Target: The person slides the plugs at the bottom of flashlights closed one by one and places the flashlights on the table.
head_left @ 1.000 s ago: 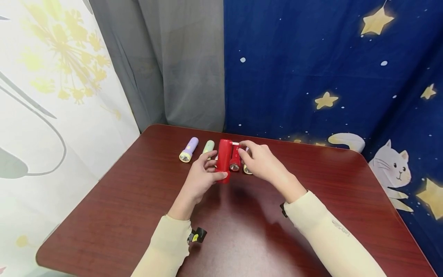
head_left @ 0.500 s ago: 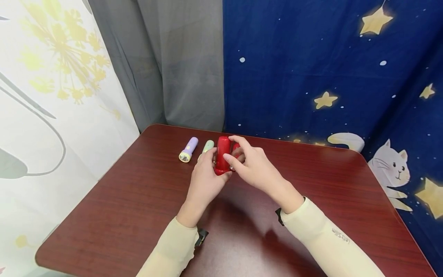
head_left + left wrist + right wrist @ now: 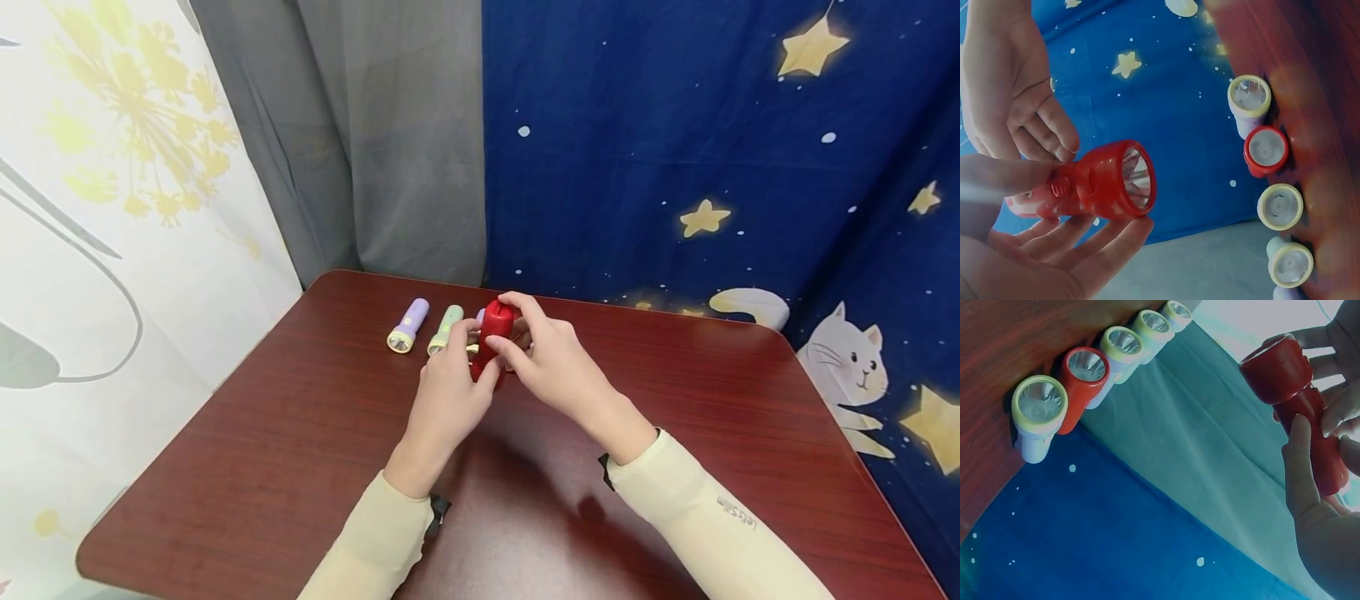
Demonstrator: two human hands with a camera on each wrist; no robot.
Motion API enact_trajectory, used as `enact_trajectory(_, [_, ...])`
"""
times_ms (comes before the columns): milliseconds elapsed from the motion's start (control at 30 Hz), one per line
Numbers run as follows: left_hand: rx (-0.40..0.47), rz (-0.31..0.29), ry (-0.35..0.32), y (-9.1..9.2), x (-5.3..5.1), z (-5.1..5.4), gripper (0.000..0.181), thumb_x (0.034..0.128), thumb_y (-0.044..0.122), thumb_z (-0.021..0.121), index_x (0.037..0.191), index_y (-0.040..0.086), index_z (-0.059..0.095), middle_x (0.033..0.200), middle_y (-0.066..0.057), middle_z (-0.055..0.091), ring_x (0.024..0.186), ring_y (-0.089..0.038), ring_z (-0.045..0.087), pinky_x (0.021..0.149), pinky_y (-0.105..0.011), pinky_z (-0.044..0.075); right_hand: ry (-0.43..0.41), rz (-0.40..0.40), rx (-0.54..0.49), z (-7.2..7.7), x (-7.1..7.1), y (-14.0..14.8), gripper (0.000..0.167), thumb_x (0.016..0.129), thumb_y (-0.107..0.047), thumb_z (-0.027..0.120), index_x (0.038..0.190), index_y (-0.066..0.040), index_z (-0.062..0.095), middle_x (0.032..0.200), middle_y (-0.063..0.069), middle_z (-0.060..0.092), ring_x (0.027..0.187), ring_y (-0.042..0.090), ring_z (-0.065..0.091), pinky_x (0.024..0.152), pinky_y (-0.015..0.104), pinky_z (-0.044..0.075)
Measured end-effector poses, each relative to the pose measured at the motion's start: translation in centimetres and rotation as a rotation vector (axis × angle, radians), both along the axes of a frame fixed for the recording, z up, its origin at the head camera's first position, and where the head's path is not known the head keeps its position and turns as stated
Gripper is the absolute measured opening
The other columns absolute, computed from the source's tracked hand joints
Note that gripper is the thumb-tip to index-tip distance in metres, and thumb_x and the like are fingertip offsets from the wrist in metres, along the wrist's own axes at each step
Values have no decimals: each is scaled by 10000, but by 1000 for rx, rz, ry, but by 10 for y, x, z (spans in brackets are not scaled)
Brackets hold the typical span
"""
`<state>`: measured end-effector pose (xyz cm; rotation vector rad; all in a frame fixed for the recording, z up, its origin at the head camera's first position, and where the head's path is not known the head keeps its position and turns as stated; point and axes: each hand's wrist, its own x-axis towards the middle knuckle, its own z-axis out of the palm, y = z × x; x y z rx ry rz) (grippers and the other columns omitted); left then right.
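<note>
A red flashlight (image 3: 497,321) is held above the table between both hands. My left hand (image 3: 450,387) grips it near the wide head, fingers spread along its underside in the left wrist view. My right hand (image 3: 555,362) pinches the narrow tail end, its index finger on the tip and thumb on the side. In the left wrist view the flashlight (image 3: 1116,181) shows its clear lens and a red switch. The right wrist view shows the red body (image 3: 1310,425) with fingers of both hands on it.
A row of flashlights lies behind: a purple one (image 3: 408,325), a green one (image 3: 446,329), another red one (image 3: 1085,381) and a pale yellow-rimmed one (image 3: 1038,419) among them. They rest on the dark red table (image 3: 300,442); curtains (image 3: 420,150) stand behind its far edge.
My right hand has moved left onto the flashlight's tail. A small white piece by its fingertips one second ago no longer shows. The flashlight has since tilted, its tail swinging slightly right.
</note>
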<state>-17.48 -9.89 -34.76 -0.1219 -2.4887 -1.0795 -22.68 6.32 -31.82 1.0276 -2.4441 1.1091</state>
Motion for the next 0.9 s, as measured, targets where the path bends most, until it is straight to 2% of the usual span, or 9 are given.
enact_trajectory(133, [5, -13, -4, -1, 0, -1, 577, 977, 194, 758, 1485, 82, 508, 1334, -141, 729, 1058, -284, 762, 860, -452, 663, 41, 14, 11, -2, -1, 0, 512, 1010, -181, 744, 1449, -57, 511, 1044, 105, 775, 805, 177, 737, 752, 357, 658])
enact_trajectory(333, [-12, -25, 27, -1, 1, -1, 555, 971, 179, 770, 1463, 83, 531, 1314, -141, 741, 1057, -285, 764, 892, -482, 653, 85, 14, 2, -3, -1, 1, 451, 989, -163, 767, 1368, -37, 559, 999, 115, 791, 773, 166, 740, 716, 306, 641])
enact_trajectory(567, [-80, -43, 111, -3, 0, -4, 446, 927, 147, 821, 1275, 57, 558, 1098, -147, 766, 871, -294, 740, 774, -424, 637, 54, 49, -4, -2, 1, 1, 331, 952, -87, 783, 1223, -23, 606, 1051, 130, 807, 826, 179, 796, 748, 305, 655])
enact_trajectory(900, [-74, -44, 137, -3, -1, -6, 400, 894, 106, 844, 1179, 47, 570, 1103, -133, 767, 942, -268, 761, 791, -398, 643, 73, 41, 15, -3, 4, 0, 251, 949, -55, 770, 1146, -32, 616, 1085, 114, 802, 827, 185, 797, 734, 323, 642])
